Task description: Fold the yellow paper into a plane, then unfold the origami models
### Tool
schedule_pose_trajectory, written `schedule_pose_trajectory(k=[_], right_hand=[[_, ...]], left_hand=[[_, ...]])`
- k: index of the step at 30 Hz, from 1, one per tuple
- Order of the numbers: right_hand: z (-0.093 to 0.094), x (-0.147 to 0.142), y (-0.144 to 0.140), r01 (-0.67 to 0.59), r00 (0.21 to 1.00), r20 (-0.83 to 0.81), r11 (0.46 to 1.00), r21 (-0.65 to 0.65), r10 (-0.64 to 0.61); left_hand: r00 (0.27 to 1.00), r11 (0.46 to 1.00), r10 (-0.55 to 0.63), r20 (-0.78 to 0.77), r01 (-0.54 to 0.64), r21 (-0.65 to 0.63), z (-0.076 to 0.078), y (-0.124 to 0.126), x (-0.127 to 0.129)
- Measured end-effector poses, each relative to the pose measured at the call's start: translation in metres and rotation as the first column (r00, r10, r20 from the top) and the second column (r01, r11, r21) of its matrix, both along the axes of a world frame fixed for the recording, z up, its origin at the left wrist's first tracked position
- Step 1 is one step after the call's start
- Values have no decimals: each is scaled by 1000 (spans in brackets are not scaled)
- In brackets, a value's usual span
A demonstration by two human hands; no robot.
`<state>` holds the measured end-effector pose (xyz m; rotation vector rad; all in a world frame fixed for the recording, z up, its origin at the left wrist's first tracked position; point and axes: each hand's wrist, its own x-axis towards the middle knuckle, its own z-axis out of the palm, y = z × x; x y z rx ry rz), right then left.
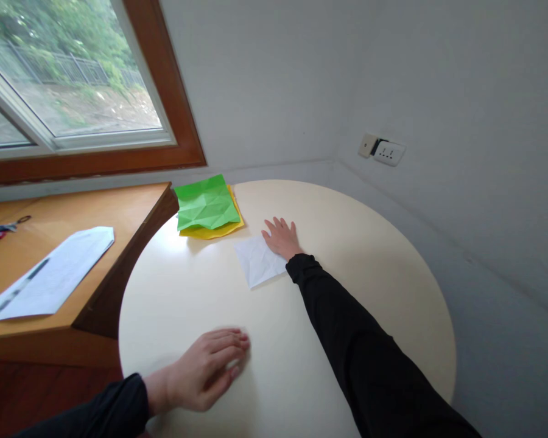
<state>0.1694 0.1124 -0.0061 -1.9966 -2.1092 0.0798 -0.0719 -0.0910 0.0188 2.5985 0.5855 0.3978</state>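
Soft daylight is coming in through the window [68, 79] at upper left; the scene is reading evenly bright, without harsh contrast; a pale glare is sitting on the round table [369, 255] beside the green paper [205, 204]; faint shadows are falling under the left hand [205, 371]; that hand is blurring slightly; straight edges are bending and tilting toward the frame's borders.

The round table [347, 292] is cream. A white sheet [258, 260] lies creased; a bright green sheet [205, 204] covers a yellow one [214, 230]. Both sleeves [347, 328] are black. The desk [73, 213] is orange-brown wood, bearing white paper [50, 274] with a dark stripe, possibly a pen.
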Motion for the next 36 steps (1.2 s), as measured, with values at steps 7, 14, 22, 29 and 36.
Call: schedule_pose_trajectory(k=[7,14,22,29,36], right_hand=[[1,-1,0,0,1000,20,1000,-8,0],[5,2,-4,-24,999,43,999,-43,26],[-1,5,1,-14,999,52,999,-39,16],[0,4,-1,-27,998,51,1000,0,27],[-1,2,0,-15,997,74,999,29,13]], left_hand=[[926,903,364,100,-377,204,18,58,44],[672,672,741,22,-740,-30,16,162,137],[649,649,760,-21,-761,-23,-13,150,161],[612,625,781,-125,-769,138,-18,149,152],[556,578,816,-159,-792,196,-21,146,139]])
